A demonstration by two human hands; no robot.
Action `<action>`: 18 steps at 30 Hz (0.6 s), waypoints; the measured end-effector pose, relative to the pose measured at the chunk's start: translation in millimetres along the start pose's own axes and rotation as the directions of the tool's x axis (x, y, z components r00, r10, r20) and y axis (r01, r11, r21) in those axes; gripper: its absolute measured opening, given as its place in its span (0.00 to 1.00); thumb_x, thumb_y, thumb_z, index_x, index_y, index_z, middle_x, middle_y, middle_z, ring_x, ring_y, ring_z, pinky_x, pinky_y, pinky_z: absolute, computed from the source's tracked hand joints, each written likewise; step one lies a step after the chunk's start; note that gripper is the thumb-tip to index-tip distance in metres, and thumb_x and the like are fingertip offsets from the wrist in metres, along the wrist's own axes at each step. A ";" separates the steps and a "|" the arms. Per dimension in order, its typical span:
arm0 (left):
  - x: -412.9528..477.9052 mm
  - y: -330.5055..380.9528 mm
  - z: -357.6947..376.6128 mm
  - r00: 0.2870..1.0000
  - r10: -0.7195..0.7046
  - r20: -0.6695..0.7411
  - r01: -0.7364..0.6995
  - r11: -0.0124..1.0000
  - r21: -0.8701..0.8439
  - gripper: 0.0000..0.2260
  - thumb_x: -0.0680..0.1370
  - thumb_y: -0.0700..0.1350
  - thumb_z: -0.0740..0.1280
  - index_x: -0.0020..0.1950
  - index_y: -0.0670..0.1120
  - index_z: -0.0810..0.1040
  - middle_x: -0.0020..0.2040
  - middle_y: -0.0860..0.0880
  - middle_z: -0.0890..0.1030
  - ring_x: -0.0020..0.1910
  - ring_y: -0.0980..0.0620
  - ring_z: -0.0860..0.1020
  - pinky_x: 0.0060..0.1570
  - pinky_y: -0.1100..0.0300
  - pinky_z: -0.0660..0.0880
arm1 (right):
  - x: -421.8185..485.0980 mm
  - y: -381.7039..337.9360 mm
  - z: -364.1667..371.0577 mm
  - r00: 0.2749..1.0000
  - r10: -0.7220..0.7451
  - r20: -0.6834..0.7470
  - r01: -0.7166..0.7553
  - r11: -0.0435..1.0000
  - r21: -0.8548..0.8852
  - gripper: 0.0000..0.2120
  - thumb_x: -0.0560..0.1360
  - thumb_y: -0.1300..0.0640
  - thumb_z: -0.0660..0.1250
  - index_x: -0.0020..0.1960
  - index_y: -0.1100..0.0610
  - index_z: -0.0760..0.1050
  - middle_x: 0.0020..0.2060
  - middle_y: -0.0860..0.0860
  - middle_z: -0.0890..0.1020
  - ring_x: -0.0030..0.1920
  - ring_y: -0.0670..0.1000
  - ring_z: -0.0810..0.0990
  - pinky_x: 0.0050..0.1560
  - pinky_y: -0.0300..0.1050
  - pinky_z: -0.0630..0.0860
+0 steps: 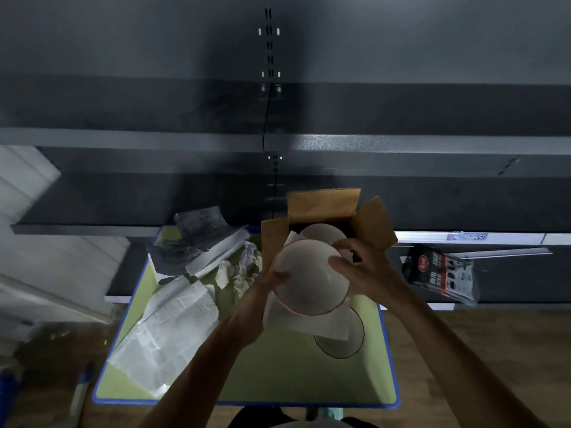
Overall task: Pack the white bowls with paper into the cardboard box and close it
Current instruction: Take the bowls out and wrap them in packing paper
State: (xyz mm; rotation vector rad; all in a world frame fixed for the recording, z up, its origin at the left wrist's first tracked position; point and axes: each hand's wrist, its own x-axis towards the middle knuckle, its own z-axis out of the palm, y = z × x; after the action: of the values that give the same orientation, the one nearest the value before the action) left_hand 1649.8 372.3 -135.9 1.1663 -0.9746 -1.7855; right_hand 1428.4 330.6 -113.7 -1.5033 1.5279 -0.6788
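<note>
Grey metal shelving point(340, 143) fills the upper view. Below it stands a green table point(247, 375) with a blue edge, and newspaper sheets point(173, 329) are spread over its left side. An open cardboard box point(324, 205) sits at the table's far edge with its flaps up, and one bowl in the box point(321, 233) is showing.

Both hands hold a red-rimmed white bowl point(309, 279) in the air just in front of the box. The left hand point(272, 282) grips its left rim and the right hand point(361, 267) curls over its right rim. A white paper sheet point(309, 325) hangs beneath this bowl. Half under that sheet, a dark-rimmed bowl point(343, 347) rests on the table. Crumpled paper point(238, 273) lies left of the box.

The step appears to be bringing this bowl, with its paper, to the box. Next it likely needs gentle lowering onto the bowl already inside, with the paper between them.

The box's interior is dark, so its contents cannot be counted. Whether the fingers also pinch the sheet is unclear.
</note>
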 end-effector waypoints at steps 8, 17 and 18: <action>1.4 12.6 8.5 0.997 -0.065 -0.028 0.065 0.998 0.001 0.16 0.73 0.50 0.69 0.60 0.58 0.77 0.50 0.53 0.84 0.49 0.48 0.82 0.42 0.53 0.80 | 6.3 6.4 -10.3 0.959 0.194 0.206 -0.252 0.915 0.314 0.27 0.75 0.52 0.71 0.71 0.46 0.67 0.62 0.49 0.76 0.51 0.48 0.82 0.40 0.45 0.81; 16.5 5.5 29.1 0.981 -0.077 -0.177 0.100 0.987 0.124 0.16 0.74 0.54 0.68 0.61 0.59 0.78 0.59 0.48 0.81 0.56 0.45 0.80 0.53 0.40 0.79 | 14.9 16.2 -19.4 0.994 0.031 0.109 -0.030 0.999 -0.013 0.07 0.76 0.60 0.66 0.53 0.58 0.79 0.42 0.57 0.80 0.45 0.54 0.81 0.40 0.55 0.82; 18.7 4.8 30.9 0.979 -0.066 -0.190 0.092 0.987 0.132 0.15 0.75 0.54 0.68 0.61 0.57 0.79 0.59 0.47 0.81 0.56 0.44 0.81 0.52 0.38 0.79 | 16.8 18.7 -20.4 0.996 0.005 0.091 0.002 0.998 -0.067 0.06 0.76 0.59 0.66 0.52 0.57 0.79 0.41 0.56 0.81 0.45 0.55 0.81 0.42 0.59 0.81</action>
State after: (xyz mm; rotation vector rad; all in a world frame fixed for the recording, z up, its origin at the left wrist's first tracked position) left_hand 1616.5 359.2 -129.2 1.4502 -0.9664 -1.6554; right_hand 1403.2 312.7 -123.3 -1.5614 1.4949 -0.5553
